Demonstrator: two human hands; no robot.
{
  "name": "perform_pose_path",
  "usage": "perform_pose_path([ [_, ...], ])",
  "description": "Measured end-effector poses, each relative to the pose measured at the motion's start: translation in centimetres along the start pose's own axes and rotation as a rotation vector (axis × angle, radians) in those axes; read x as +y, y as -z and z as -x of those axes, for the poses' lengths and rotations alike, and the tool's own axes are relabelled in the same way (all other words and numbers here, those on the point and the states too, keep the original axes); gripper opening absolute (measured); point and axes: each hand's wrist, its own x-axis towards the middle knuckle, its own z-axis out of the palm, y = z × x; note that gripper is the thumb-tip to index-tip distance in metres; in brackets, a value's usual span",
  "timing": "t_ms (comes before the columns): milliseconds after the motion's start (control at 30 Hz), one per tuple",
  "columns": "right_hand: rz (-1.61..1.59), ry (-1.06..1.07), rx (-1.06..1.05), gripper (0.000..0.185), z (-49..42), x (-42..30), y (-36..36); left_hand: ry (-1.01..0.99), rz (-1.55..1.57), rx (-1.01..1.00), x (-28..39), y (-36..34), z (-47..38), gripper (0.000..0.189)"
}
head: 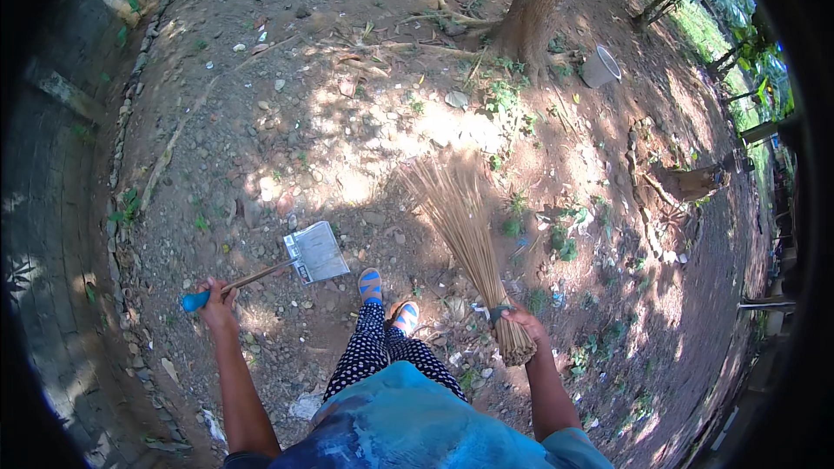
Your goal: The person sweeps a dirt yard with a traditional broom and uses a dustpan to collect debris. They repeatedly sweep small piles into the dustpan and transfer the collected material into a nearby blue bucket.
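Note:
My left hand (pixel 217 303) grips the wooden handle of a dustpan (pixel 320 254) just past its blue end cap. The flat grey pan of the dustpan lies low over the stony ground, ahead of my feet and to the left. In my right hand (pixel 521 324) is a stick broom (pixel 459 228), held near its bound butt end. Its thin bristles fan out forward and to the left, and their tips look blurred over a sunlit patch of soil. A dark band ties the sticks beside my fingers.
A tree trunk (pixel 544 6) with surface roots rises ahead, with a tilted pale bucket (pixel 601 68) beside it. A block wall (pixel 49 163) edged by small stones runs along the left. A cut log (pixel 697 182) lies at right. Leaves and litter dot the ground.

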Motion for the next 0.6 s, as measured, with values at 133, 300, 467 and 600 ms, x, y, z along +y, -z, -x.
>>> perform_pose_path([
  [133,-0.130,0.088,0.147,0.039,-6.4,-4.0,1.5,-0.004,-0.012,-0.001,-0.3,0.2,-2.3,0.018],
  [300,-0.106,0.251,0.366,0.039,-22.2,-3.4,2.8,0.027,-0.030,-0.023,-0.3,-1.9,-3.9,0.016],
  [467,0.170,-0.051,-0.007,0.067,-26.5,1.7,-4.1,-0.034,0.006,-0.073,-0.4,-1.8,-4.6,0.015],
  [600,0.547,-0.185,-0.343,0.086,-18.8,-0.1,-12.2,-0.036,-0.003,0.032,0.8,-1.0,-3.8,0.017],
])
